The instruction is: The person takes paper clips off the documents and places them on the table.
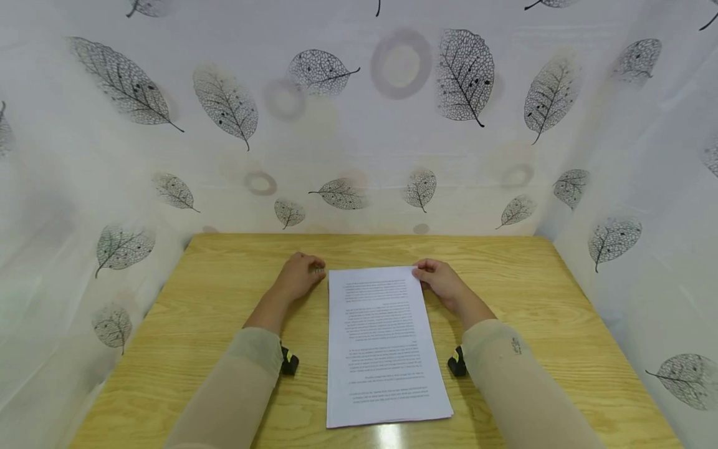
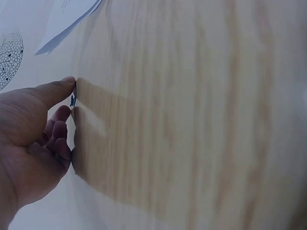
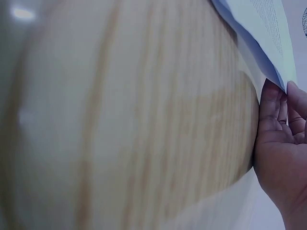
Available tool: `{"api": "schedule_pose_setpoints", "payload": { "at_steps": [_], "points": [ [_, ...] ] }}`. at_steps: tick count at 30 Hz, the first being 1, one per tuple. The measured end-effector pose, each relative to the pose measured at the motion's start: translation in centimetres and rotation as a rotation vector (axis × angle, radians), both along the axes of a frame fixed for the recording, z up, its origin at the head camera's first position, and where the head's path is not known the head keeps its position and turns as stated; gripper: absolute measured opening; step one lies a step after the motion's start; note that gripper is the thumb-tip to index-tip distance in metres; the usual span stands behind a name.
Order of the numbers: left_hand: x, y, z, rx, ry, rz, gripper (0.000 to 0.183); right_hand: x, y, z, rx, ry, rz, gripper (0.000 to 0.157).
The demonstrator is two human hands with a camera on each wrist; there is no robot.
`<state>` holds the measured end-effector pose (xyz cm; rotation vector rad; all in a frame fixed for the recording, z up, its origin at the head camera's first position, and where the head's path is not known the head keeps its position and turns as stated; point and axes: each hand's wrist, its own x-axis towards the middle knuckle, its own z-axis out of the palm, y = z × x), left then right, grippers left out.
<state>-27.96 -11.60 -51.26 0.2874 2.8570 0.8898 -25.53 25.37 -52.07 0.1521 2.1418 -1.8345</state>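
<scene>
A stack of printed paper sheets [image 1: 381,349] lies on the table, its text upside down in the head view. My right hand [image 1: 443,284] pinches the far right corner of the stack; in the right wrist view the thumb is on top of the sheets [image 3: 261,33] and fingers are beneath the slightly raised corner. Left of the far left corner, apart from the paper, is my left hand [image 1: 301,274]. Between its thumb and fingers it pinches a small dark, bluish thing [image 2: 73,100], too small to name. The lower fingers of that hand curl inward at the tabletop.
The wooden table [image 1: 224,299] spreads out on both sides of the paper. A pale curtain [image 1: 348,137] with leaf prints stands along the back and both sides. Each wrist bears a black camera, one at the left sleeve [image 1: 289,362], one at the right [image 1: 457,362].
</scene>
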Motion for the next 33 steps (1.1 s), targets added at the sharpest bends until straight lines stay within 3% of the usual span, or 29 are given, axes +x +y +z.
{"api": "schedule_pose_setpoints", "payload": {
  "at_steps": [7, 11, 21, 33],
  "points": [
    [0.3, -0.6, 0.3, 0.002, 0.005, -0.023, 0.036, 0.0, -0.4, 0.0, -0.007, 0.012, 0.007, 0.015],
    [0.7, -1.2, 1.0, 0.035, -0.044, 0.0, 0.04, -0.1, -0.7, -0.2, 0.017, 0.01, -0.004, 0.015],
    [1.6, -2.5, 3.0, 0.025, -0.035, -0.009, 0.037, 0.0, -1.3, 0.8, 0.173, 0.058, -0.072, 0.024],
    [2.7, -3.0, 3.6, 0.066, -0.078, 0.0, 0.037, 0.3, -2.4, 3.0, 0.355, 0.06, -0.185, 0.03]
  ]
}}
